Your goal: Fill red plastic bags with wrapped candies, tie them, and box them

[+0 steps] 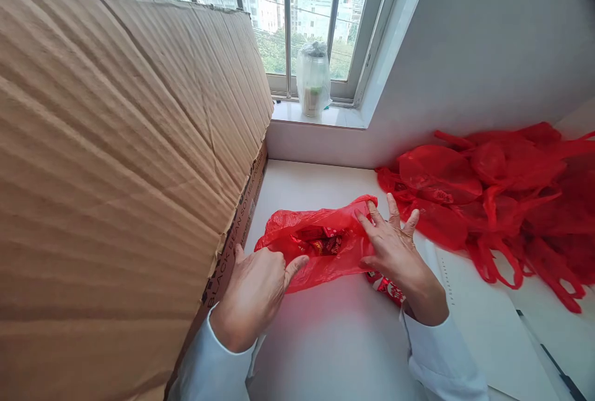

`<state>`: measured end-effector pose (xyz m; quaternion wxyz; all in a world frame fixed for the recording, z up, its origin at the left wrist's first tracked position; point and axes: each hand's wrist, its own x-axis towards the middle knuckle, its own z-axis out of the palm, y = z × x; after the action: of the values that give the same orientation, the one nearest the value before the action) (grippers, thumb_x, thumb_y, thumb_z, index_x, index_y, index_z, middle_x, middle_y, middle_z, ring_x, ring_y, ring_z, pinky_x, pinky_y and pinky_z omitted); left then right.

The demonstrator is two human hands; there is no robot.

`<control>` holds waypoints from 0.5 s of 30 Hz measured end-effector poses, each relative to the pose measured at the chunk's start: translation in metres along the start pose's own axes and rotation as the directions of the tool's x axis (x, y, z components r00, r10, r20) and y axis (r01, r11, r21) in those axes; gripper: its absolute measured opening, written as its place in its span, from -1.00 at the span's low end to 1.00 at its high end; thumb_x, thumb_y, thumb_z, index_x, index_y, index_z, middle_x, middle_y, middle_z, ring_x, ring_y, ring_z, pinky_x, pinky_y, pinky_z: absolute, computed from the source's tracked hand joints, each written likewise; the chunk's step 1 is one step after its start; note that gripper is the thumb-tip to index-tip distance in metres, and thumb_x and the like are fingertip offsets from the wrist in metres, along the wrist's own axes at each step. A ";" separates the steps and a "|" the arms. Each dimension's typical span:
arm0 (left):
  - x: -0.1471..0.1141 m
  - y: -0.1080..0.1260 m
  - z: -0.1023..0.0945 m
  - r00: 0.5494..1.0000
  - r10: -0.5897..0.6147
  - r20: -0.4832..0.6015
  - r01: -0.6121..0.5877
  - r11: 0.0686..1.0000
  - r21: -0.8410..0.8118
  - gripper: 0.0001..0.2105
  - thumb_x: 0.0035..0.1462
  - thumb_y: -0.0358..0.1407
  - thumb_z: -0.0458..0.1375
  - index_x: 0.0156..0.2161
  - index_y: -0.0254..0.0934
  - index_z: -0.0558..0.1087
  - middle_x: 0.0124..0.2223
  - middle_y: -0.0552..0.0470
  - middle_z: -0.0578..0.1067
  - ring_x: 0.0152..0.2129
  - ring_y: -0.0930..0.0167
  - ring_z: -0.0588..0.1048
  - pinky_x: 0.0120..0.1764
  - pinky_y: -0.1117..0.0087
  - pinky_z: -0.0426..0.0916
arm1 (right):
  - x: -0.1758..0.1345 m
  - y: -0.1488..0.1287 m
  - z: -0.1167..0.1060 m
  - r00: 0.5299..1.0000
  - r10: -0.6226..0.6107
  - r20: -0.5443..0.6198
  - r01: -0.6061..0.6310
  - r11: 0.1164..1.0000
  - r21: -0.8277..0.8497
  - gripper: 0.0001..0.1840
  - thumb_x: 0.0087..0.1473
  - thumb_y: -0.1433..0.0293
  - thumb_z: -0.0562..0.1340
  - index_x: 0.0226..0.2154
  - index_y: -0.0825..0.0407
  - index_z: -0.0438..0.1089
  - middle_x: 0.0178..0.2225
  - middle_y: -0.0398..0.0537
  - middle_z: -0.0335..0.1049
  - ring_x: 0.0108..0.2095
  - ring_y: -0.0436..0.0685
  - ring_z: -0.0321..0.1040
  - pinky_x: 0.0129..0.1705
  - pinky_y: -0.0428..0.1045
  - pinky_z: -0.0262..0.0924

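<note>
A red plastic bag (320, 274) lies on the white table in front of me, its mouth spread and facing up. Inside it I see several small red wrapped packets (325, 245). At the bag's left side is my left hand (255, 286), fingers curled at its edge and partly hidden, thumb stretched out over the mouth. My right hand (393, 246) touches the right rim with its fingers spread apart. Under my right wrist, a red-and-white printed packet (388, 289) is partly covered.
A large cardboard box (139, 190) stands along the left, its flap raised. Red plastic bags (493, 196) are heaped at the right. White paper (488, 320) and a black pen (553, 357) lie below them. A bagged clear container (313, 82) stands on the windowsill.
</note>
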<state>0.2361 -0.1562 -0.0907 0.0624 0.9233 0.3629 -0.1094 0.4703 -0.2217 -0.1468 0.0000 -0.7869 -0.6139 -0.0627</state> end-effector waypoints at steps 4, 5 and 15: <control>0.006 0.020 -0.006 0.995 0.000 -0.104 0.001 1.000 0.011 -0.68 0.26 -0.49 -0.14 -0.29 -0.29 0.46 -0.28 -0.08 0.47 -0.30 0.25 0.43 -0.02 -0.09 0.26 | -0.009 -0.025 -0.029 0.956 -0.204 -0.211 0.229 0.968 0.103 -0.61 0.08 0.62 0.10 -0.09 -0.02 0.42 0.13 0.10 0.26 0.22 0.39 0.00 0.14 0.37 0.01; 0.011 0.025 -0.005 0.991 0.037 -0.126 -0.038 0.999 -0.003 -0.69 0.22 -0.55 -0.14 -0.26 -0.30 0.45 -0.24 -0.08 0.47 -0.26 0.25 0.43 -0.01 -0.02 0.28 | -0.009 -0.031 -0.034 0.934 -0.274 -0.231 0.315 0.935 0.163 -0.62 0.12 0.64 0.05 -0.15 -0.01 0.44 0.03 0.07 0.37 0.13 0.29 0.14 0.09 0.23 0.12; 0.043 0.013 0.031 0.997 -0.005 -0.077 -0.002 0.996 -0.085 -0.60 0.03 -0.68 -0.12 -0.14 -0.33 0.42 -0.17 -0.20 0.48 -0.21 0.21 0.48 -0.29 0.27 0.38 | 0.015 -0.005 0.015 0.986 -0.161 0.031 0.154 0.976 0.154 -0.17 -0.15 0.40 0.35 0.21 -0.01 0.17 0.17 0.13 0.21 0.18 0.44 0.05 0.16 0.35 -0.09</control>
<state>0.2705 -0.1431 -0.1306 0.0873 0.9231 0.3700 -0.0582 0.4707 -0.2053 -0.1608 0.0414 -0.7346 -0.6772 0.0014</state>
